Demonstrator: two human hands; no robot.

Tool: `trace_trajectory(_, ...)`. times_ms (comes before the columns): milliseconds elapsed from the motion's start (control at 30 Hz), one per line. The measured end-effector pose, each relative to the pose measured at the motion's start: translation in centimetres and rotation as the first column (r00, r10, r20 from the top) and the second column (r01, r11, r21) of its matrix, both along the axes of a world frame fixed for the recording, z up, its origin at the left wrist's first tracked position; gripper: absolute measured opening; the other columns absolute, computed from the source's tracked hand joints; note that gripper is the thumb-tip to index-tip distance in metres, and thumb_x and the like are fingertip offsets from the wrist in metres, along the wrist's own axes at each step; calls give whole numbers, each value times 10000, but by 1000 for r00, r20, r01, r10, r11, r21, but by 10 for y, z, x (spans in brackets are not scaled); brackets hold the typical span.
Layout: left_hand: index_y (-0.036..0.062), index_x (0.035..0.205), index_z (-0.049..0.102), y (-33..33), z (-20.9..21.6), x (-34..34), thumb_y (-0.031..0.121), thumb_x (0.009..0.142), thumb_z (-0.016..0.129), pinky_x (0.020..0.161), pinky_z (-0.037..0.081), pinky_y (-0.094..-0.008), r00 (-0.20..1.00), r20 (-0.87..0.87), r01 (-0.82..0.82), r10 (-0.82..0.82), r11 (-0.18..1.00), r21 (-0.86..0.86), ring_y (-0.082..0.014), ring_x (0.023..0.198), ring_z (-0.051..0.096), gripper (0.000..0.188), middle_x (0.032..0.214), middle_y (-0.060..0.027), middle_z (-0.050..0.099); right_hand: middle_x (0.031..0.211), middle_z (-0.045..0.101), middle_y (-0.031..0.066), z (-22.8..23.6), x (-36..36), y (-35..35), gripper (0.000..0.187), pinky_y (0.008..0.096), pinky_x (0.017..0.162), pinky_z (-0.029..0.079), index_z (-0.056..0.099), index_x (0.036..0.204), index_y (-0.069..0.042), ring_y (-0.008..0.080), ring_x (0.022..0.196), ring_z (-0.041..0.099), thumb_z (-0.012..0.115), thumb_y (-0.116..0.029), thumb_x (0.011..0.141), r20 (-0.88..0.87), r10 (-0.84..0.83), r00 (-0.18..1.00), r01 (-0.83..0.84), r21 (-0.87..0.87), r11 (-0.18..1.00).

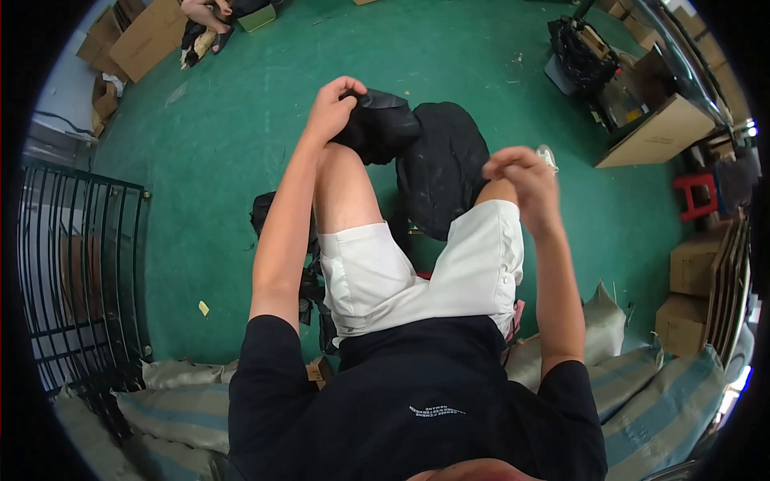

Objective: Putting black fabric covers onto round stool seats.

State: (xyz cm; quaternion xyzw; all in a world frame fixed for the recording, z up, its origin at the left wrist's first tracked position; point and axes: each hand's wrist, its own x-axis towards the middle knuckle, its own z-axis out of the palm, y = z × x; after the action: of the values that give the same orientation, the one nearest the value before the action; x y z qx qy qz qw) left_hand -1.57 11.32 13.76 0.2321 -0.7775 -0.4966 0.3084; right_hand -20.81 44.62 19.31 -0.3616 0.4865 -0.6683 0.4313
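Note:
My left hand is closed on the upper left edge of a black, slightly shiny, pouch-like piece just past my left knee. Which kind of thing it is, I cannot make out. Beside it, between my knees, stands a larger black rounded bag-like bundle; the two touch or overlap. My right hand hovers over my right knee, close to the right side of this bundle. Its fingers are curled together and a little blurred. Whether a small thing sits between the fingertips is hidden.
More black items lie by my left leg. Striped woven sacks surround me from behind. A dark metal rack stands left; cartons and a red stool stand right. Another person's leg shows at the far left.

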Motion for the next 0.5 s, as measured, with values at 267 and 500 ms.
trace_trajectory(267, -19, 1099, 594, 79, 123, -23, -82, 776, 432, 862, 483, -253, 867, -445, 433, -224, 779, 453, -132, 944, 602, 367, 1101, -84, 620, 1324, 467, 134, -71, 34, -60, 530, 326, 891, 453, 457, 1309, -35, 205, 1091, 554, 643, -82, 815, -3, -234, 972, 213, 425, 880)
trace_trajectory(500, -26, 1222, 518, 71, 131, -17, -85, 835, 349, 932, 521, -390, 635, -769, 710, -78, 450, 541, -294, 1075, 610, 426, 1213, -194, 585, 1201, 542, 167, -89, -8, -73, 474, 380, 889, 481, 476, 1274, -81, 294, 1148, 526, 673, -96, 844, 551, -156, 820, 48, 206, 977)
